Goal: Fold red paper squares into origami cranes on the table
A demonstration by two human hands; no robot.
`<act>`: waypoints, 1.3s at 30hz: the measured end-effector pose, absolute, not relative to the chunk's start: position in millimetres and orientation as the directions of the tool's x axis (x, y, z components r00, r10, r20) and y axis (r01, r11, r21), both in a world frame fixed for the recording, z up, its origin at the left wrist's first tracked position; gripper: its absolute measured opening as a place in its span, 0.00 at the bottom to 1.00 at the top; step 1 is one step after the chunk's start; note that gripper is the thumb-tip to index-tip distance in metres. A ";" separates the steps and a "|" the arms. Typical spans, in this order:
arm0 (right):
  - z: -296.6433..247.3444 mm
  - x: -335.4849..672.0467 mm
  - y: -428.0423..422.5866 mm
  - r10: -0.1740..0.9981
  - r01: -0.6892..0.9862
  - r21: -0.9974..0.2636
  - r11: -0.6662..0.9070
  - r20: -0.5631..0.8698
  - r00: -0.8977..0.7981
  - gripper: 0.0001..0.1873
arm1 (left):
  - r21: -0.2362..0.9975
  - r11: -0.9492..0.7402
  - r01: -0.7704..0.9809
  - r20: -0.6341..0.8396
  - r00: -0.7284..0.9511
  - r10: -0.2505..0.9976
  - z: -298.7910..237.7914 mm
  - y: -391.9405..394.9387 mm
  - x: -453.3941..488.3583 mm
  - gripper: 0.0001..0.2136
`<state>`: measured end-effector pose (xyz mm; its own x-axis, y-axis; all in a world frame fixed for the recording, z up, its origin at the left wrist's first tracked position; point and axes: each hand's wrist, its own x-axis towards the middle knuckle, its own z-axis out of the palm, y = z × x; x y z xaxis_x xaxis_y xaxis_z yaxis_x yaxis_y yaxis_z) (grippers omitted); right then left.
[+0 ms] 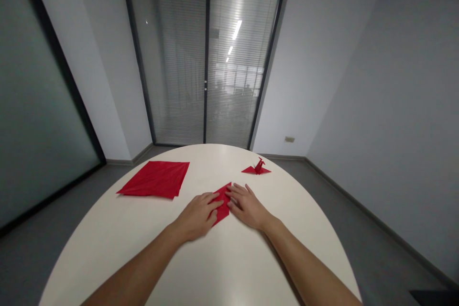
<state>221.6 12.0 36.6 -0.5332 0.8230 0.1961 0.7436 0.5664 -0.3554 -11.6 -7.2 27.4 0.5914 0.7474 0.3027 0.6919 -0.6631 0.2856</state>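
A folded piece of red paper (223, 201) lies flat on the round white table (215, 258). My left hand (197, 215) rests palm down on its left part, fingers stretched out and pressing on it. My right hand (247, 205) lies flat on its right edge, fingertips touching the paper. Both hands meet over the paper, hiding part of it.
A stack of flat red paper sheets (156, 179) sits at the left on the table. A finished red paper crane (257, 168) stands at the far right. Beyond the table are a glass door with blinds (206, 57) and grey walls.
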 end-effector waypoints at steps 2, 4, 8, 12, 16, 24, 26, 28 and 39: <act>40.0 221.0 7.9 0.769 0.683 -0.368 0.632 0.188 -0.611 0.25 | 0.270 -0.646 0.714 0.308 0.572 0.760 27.4 -6.6 -12.1 0.20; 41.0 221.1 5.7 0.750 0.659 -0.376 0.651 0.184 -0.636 0.28 | 0.267 -0.632 0.728 0.314 0.554 0.771 27.5 -6.5 -12.9 0.20; 41.6 223.3 5.9 0.741 0.648 -0.378 0.661 0.190 -0.644 0.29 | 0.278 -0.643 0.714 0.316 0.564 0.763 27.6 -7.3 -14.8 0.19; 45.2 226.0 6.6 0.694 0.593 -0.380 0.710 0.234 -0.680 0.25 | 0.291 -0.659 0.694 0.318 0.580 0.750 28.2 -7.6 -16.5 0.19; 47.7 226.4 7.0 0.657 0.552 -0.370 0.747 0.287 -0.697 0.20 | 0.294 -0.666 0.686 0.313 0.589 0.745 29.3 -7.1 -18.2 0.19; 49.3 223.4 8.0 0.638 0.525 -0.373 0.765 0.331 -0.695 0.17 | 0.312 -0.638 0.704 0.305 0.562 0.769 36.1 -12.3 -17.3 0.21; 50.2 222.7 7.3 0.633 0.513 -0.381 0.769 0.347 -0.692 0.17 | 0.312 -0.640 0.702 0.300 0.566 0.768 36.7 -13.3 -16.3 0.23; 51.7 222.0 6.4 0.626 0.504 -0.381 0.776 0.355 -0.695 0.17 | 0.314 -0.650 0.692 0.308 0.574 0.759 35.5 -13.0 -15.8 0.24; 46.3 223.2 11.7 0.589 0.490 -0.329 0.807 0.395 -0.705 0.13 | 0.435 -0.659 0.613 0.334 0.570 0.751 27.6 -4.5 -19.2 0.23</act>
<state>223.2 11.7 46.3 -0.7051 0.5889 0.3950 0.4899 0.8073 -0.3292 -19.2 -4.5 27.6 0.5696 0.7509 0.3343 0.6134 -0.6590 0.4353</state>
